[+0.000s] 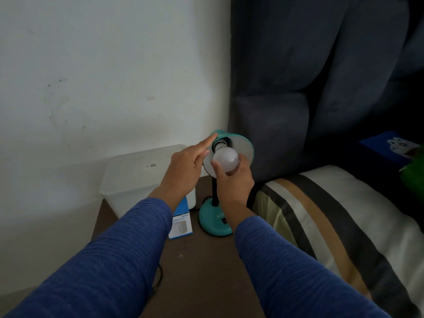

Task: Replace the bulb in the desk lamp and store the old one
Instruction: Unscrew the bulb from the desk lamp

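Blue knit sleeves [110,255] nearest. Right hand [234,180] grasps frosted white round bulb [225,159] in teal metal lamp shade [245,145]; left hand [187,171], at bulb's 9 o'clock, forefinger straight on shade rim, other fingers loosely curled.

bulb [225,159]: frosted white, faintly pink in the dim light, centre of the frame
lamp [216,222]: teal base and shade rim, black neck, pale white inside the shade
sleeves [110,260]: blue with fine darker horizontal ribbing, lower half of the frame
box [181,226]: blue and white, with dark print, just left of the lamp base
bin [142,177]: translucent white, left of centre
table [206,271]: dark brown
wall [103,65]: white with small dark specks, upper left
sofa [309,76]: dark navy, upper right
pillow [332,226]: cream with tan, black and grey stripes, lower right
picture [392,146]: blue with a white cartoon face, right edge
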A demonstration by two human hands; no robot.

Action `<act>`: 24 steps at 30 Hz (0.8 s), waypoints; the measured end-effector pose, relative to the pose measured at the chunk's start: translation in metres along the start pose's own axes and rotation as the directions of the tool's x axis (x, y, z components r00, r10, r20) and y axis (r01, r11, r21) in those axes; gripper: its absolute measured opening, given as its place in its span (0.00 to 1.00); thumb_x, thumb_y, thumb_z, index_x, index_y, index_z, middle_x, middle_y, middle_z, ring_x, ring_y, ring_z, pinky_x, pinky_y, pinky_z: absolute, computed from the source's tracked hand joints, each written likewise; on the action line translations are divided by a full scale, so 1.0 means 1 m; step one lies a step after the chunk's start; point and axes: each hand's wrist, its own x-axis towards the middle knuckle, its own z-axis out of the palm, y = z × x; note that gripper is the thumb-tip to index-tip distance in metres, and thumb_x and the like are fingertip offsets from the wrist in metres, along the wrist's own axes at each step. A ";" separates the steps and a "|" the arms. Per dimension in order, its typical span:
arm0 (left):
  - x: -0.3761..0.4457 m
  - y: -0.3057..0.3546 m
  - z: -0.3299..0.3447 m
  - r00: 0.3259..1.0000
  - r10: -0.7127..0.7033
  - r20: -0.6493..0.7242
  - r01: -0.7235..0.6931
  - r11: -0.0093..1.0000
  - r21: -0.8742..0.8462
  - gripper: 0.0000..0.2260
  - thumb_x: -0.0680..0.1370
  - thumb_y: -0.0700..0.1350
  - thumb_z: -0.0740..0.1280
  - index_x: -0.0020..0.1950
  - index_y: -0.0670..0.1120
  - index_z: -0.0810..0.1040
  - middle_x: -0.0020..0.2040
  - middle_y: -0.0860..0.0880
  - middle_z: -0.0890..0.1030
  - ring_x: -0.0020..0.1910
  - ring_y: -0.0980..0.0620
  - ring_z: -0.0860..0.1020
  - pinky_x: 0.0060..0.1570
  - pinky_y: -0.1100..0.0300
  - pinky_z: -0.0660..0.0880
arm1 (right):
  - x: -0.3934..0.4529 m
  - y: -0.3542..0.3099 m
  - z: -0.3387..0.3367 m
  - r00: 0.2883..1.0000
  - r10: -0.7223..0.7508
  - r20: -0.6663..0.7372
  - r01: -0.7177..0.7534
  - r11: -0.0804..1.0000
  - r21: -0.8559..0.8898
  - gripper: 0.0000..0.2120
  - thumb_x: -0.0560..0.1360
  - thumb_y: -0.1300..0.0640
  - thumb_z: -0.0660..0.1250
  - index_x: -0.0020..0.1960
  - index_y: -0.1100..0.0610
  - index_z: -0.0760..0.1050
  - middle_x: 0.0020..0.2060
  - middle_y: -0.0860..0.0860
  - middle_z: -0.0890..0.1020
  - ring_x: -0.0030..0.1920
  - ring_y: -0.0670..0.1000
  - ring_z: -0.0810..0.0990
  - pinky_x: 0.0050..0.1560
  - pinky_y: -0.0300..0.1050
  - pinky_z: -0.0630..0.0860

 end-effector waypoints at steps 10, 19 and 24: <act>-0.001 -0.002 0.000 1.000 0.011 -0.014 -0.011 1.000 -0.023 0.18 0.81 0.42 0.59 0.70 0.53 0.67 0.32 0.56 0.70 0.29 0.64 0.68 0.38 0.81 0.65 | -0.004 -0.004 0.001 0.999 -0.048 0.026 0.048 0.999 -0.005 0.34 0.71 0.58 0.72 0.72 0.49 0.60 0.65 0.56 0.66 0.64 0.54 0.70 0.65 0.47 0.71; -0.001 -0.002 0.000 1.000 -0.002 0.000 0.002 0.999 -0.034 0.18 0.81 0.42 0.59 0.70 0.55 0.67 0.32 0.55 0.72 0.29 0.65 0.70 0.37 0.82 0.65 | -0.005 -0.006 0.000 1.000 0.009 0.021 -0.009 1.000 0.001 0.40 0.68 0.53 0.75 0.74 0.49 0.57 0.67 0.57 0.66 0.66 0.56 0.69 0.65 0.49 0.70; -0.001 -0.003 0.001 1.000 0.021 -0.011 -0.021 0.999 -0.029 0.19 0.81 0.42 0.59 0.70 0.56 0.63 0.32 0.50 0.74 0.30 0.59 0.69 0.41 0.74 0.68 | -0.004 -0.007 0.000 0.999 -0.020 0.037 0.021 0.999 -0.033 0.35 0.71 0.60 0.72 0.73 0.49 0.60 0.66 0.57 0.65 0.65 0.55 0.69 0.65 0.46 0.70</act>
